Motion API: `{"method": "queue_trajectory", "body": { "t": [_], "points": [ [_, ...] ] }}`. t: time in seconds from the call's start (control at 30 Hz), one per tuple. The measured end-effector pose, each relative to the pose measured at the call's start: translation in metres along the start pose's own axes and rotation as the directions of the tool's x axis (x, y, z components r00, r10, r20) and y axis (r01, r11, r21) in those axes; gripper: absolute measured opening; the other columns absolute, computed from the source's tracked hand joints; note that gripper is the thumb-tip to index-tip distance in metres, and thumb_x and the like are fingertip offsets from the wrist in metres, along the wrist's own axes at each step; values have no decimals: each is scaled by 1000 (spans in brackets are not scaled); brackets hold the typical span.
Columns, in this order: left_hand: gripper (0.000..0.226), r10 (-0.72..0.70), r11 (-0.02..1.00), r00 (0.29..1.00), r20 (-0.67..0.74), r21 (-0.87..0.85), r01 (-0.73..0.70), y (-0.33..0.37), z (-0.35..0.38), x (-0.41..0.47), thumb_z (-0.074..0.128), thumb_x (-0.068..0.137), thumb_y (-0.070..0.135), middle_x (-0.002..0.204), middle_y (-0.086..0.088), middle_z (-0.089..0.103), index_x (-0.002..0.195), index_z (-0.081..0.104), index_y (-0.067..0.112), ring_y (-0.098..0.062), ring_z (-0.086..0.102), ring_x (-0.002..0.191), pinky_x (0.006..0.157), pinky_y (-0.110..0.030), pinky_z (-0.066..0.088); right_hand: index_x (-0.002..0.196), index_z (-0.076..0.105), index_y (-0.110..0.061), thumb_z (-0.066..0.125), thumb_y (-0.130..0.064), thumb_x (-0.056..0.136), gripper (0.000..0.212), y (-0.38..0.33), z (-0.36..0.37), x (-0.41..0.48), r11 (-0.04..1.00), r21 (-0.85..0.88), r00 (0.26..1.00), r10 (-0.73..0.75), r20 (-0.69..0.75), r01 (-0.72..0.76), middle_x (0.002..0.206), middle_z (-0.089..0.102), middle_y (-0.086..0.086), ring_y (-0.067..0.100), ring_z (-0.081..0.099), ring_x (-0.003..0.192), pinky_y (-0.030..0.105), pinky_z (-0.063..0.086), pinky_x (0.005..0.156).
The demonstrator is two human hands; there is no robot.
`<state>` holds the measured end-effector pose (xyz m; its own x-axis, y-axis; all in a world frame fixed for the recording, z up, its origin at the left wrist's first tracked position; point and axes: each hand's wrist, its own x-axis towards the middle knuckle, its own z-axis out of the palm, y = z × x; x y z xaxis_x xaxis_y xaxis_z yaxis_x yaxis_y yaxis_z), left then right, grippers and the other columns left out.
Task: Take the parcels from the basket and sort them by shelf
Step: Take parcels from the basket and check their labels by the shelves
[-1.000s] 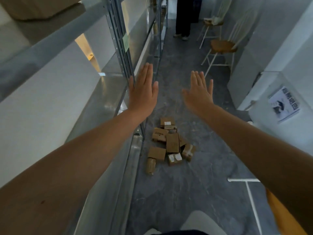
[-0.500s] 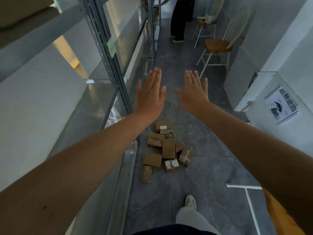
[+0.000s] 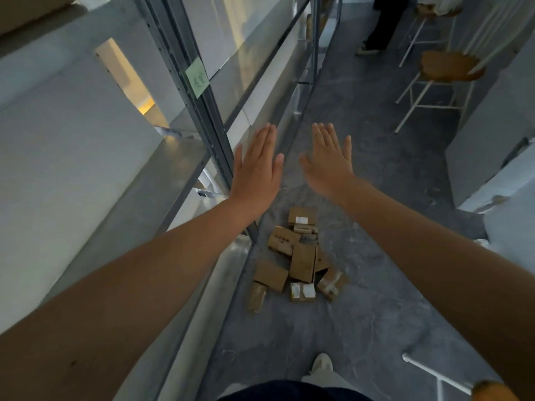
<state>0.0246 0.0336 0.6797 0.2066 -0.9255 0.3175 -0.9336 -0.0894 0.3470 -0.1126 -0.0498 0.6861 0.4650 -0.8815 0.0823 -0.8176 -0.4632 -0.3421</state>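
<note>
Several brown cardboard parcels (image 3: 298, 257) lie in a loose heap on the grey floor beside the foot of the metal shelf rack (image 3: 179, 157). My left hand (image 3: 256, 172) and my right hand (image 3: 328, 163) are stretched out in front of me above the heap, fingers straight, palms down, holding nothing. The left hand hovers by the rack's upright post. No basket is in sight.
A green sticky note (image 3: 197, 77) is stuck on the rack's upright. A wooden-seated chair (image 3: 447, 70) stands at the right of the aisle, with another person's legs (image 3: 382, 27) farther back. White walls close the right side. My foot (image 3: 321, 364) is on the floor below.
My view has tilted down and moved forward along the aisle. Both hands have lowered and come closer together, staying flat. My foot has stepped into view.
</note>
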Motion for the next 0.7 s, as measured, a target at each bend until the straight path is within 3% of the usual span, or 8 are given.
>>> {"method": "queue_trajectory", "body": {
  "t": [0.27,0.47,0.7],
  "points": [
    [57,-53,997,995,85,-58,58,8,61,-7,21,104,38,164,2,11,157,12,17,-10,3,151,117,-32,-7,157,0,-8,31,-32,102,67,44,58,20,998,46,987,35,156,-42,165,-1,4,18,-10,151,48,-11,120],
    [56,-124,989,976,177,-55,136,-16,95,-3,24,106,33,164,0,11,157,11,15,-13,6,151,123,-46,4,157,0,-8,29,-32,102,66,67,112,24,995,-10,954,98,284,-100,165,-3,4,18,-11,151,48,-11,120],
    [55,-191,968,933,305,-100,231,-62,141,8,24,107,31,165,2,7,157,8,16,-12,0,152,123,-47,5,157,2,-8,31,-30,102,66,89,172,35,978,-82,903,207,375,-190,165,0,4,18,-10,151,48,-10,120]
  ]
}}
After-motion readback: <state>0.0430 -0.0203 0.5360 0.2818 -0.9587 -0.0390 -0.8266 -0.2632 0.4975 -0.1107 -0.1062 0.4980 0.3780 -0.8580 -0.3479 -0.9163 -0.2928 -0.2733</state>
